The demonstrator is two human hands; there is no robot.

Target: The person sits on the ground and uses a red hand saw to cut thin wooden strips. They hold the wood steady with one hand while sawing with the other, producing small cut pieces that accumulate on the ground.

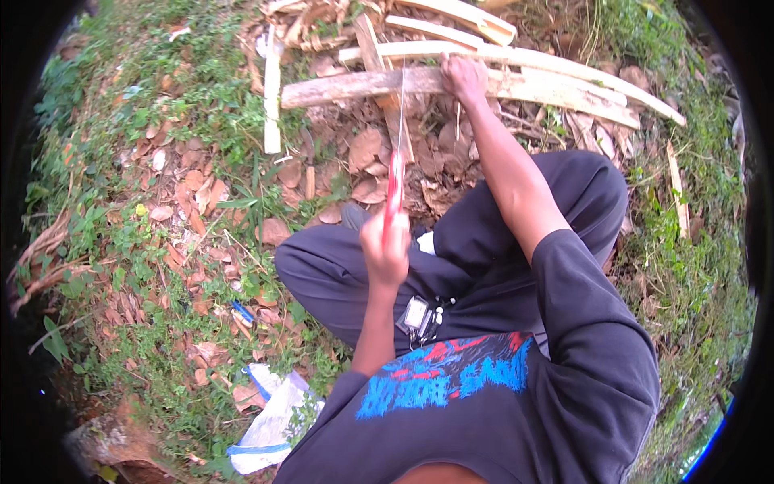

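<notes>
My left hand (pixel 384 250) is closed around the red handle of a hand saw (pixel 395 185). Its thin blade points away from me and lies across a weathered, rough-edged length of wood (pixel 339 89). My right hand (pixel 465 78) grips that wood just right of the blade, fingers wrapped over its far side. Beneath the wood runs a narrow crosspiece (pixel 397 133), set roughly at right angles to it. How deep the blade sits in the wood cannot be made out.
Several pale wood strips (pixel 564 60) lie beyond and right of my right hand. A short pale batten (pixel 272 105) lies to the left. Near my left knee is a wooden-handled tool (pixel 310 179). A white sack (pixel 274 423) and a blue object (pixel 242 312) rest on leafy grass.
</notes>
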